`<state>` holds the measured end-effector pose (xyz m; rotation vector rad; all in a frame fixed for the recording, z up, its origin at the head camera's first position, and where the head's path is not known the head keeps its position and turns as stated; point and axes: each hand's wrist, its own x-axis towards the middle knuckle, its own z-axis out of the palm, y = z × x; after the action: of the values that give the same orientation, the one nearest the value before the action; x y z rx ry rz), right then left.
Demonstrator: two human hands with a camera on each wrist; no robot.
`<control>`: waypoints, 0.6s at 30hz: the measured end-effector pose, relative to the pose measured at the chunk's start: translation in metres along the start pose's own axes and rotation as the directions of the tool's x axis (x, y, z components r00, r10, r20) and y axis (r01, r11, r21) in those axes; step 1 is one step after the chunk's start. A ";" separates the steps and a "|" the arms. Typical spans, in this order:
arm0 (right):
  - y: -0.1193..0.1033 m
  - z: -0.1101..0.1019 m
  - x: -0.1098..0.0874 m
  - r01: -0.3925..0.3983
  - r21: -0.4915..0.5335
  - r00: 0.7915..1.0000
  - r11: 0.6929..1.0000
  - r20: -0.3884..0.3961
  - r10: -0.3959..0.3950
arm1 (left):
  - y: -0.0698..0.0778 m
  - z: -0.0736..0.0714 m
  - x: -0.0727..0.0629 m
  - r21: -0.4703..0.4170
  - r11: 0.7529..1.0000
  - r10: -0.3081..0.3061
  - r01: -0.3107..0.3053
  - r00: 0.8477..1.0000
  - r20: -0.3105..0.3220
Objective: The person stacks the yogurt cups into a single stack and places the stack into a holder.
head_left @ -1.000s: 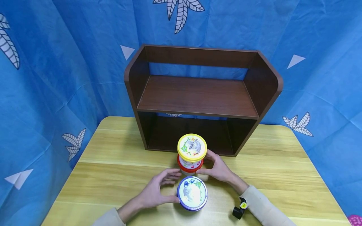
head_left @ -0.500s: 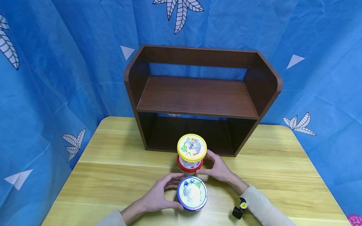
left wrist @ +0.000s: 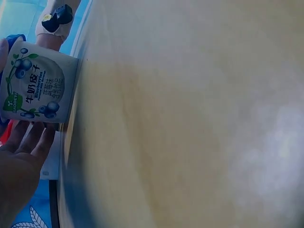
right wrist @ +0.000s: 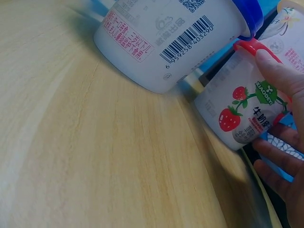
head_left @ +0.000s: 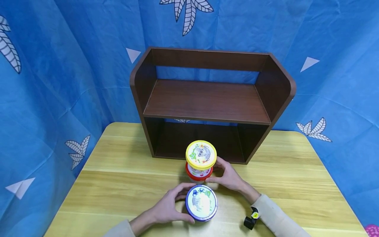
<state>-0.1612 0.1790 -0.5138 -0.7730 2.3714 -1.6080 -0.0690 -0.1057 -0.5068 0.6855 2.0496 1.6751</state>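
Note:
A white tub with a blue lid and blueberry print (head_left: 202, 203) stands on the table nearest the person. My left hand (head_left: 168, 206) holds it from the left, thumb at the near side and fingers at the far side; the left wrist view shows the tub (left wrist: 40, 85) with fingertips against its side. Just beyond it, my right hand (head_left: 230, 177) grips a red-lidded strawberry tub (head_left: 197, 178) from the right. In the right wrist view the thumb presses on the red lid (right wrist: 248, 46). A yellow-lidded tub (head_left: 201, 154) sits on top of the red-lidded one.
Behind the tubs stands a dark brown two-tier shelf (head_left: 207, 102) on the wooden table (head_left: 118, 187). A blue curtain with leaf prints (head_left: 80, 42) hangs around the table. A small black device (head_left: 250, 223) is strapped at the right sleeve.
My left hand has moved right and slightly nearer, closing its fingers and thumb around the blue-lidded tub. The right hand and the stacked tubs have stayed in place.

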 end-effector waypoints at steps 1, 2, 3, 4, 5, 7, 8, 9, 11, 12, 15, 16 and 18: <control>0.000 0.000 0.000 0.000 -0.002 1.000 1.000 0.000 0.000 | 0.000 0.000 0.000 0.001 1.000 -0.003 0.003 1.000 0.000; 0.000 0.000 0.000 0.000 -0.003 1.000 1.000 0.000 0.000 | 0.001 0.001 0.000 0.002 1.000 -0.004 0.004 1.000 0.001; 0.000 0.000 0.000 0.000 -0.004 1.000 1.000 0.000 0.000 | 0.001 0.001 0.000 0.003 1.000 -0.005 0.005 1.000 0.002; -0.001 0.000 -0.001 0.001 -0.005 1.000 1.000 -0.001 -0.001 | 0.001 0.001 0.001 0.004 1.000 -0.012 0.012 1.000 0.002; -0.001 0.000 -0.001 0.002 -0.005 1.000 1.000 -0.002 -0.002 | 0.001 0.002 0.001 0.005 1.000 -0.018 0.017 1.000 0.001; -0.001 0.000 0.000 0.003 -0.004 1.000 1.000 -0.002 -0.003 | 0.001 0.002 0.001 0.007 1.000 -0.022 0.022 1.000 0.002; -0.001 0.000 0.000 0.003 -0.002 1.000 1.000 -0.002 -0.003 | 0.001 0.003 0.002 0.006 1.000 -0.024 0.024 1.000 0.003; -0.001 0.000 0.000 0.005 -0.002 1.000 1.000 -0.002 -0.005 | 0.002 0.003 0.002 0.004 1.000 -0.027 0.027 1.000 0.003; 0.000 0.000 0.000 0.004 0.002 1.000 1.000 -0.001 -0.004 | 0.002 0.003 0.002 0.000 1.000 -0.028 0.028 1.000 0.006; 0.000 0.000 0.000 0.004 0.003 1.000 1.000 0.000 -0.004 | 0.002 0.003 0.002 -0.003 1.000 -0.029 0.029 1.000 0.007; 0.000 0.000 0.000 0.004 0.003 1.000 1.000 0.000 -0.004 | 0.001 0.003 0.002 -0.008 0.999 -0.032 0.032 0.999 0.006; 0.000 0.000 0.000 0.003 0.005 1.000 1.000 -0.001 -0.003 | 0.001 0.003 0.002 -0.008 0.999 -0.034 0.034 0.999 0.006; 0.000 0.000 0.000 0.003 0.004 1.000 1.000 -0.002 -0.003 | 0.001 0.003 0.002 -0.008 0.999 -0.037 0.037 0.999 0.006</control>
<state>-0.1609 0.1792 -0.5135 -0.7752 2.3682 -1.6154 -0.0686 -0.1020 -0.5064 0.6455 2.0384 1.6582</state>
